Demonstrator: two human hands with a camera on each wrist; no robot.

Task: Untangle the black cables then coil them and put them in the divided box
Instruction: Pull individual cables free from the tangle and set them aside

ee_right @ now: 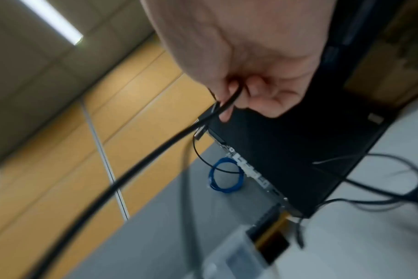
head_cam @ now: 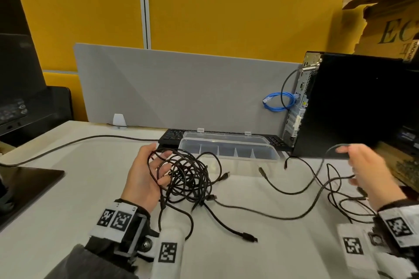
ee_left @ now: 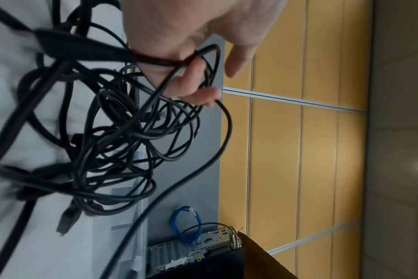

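A tangle of black cables (head_cam: 188,179) (ee_left: 122,136) hangs lifted just above the white desk at centre. My left hand (head_cam: 149,172) (ee_left: 191,75) holds it, with several loops threaded over its curled fingers. Loose black strands (head_cam: 301,190) trail right across the desk to my right hand (head_cam: 360,165) (ee_right: 246,94), which pinches one black cable (ee_right: 155,151) between thumb and fingers, raised near the computer case. The clear divided box (head_cam: 229,149) stands open behind the tangle, its compartments bare. A free plug (head_cam: 249,238) lies near the desk's front.
A black keyboard (head_cam: 172,136) lies behind the box. A black computer case (head_cam: 349,106) stands at the right with a blue cable coil (head_cam: 276,102) at its back. A monitor base (head_cam: 25,186) sits left, with its own cable (head_cam: 74,142) crossing the desk. A cardboard box (head_cam: 390,25) sits upper right.
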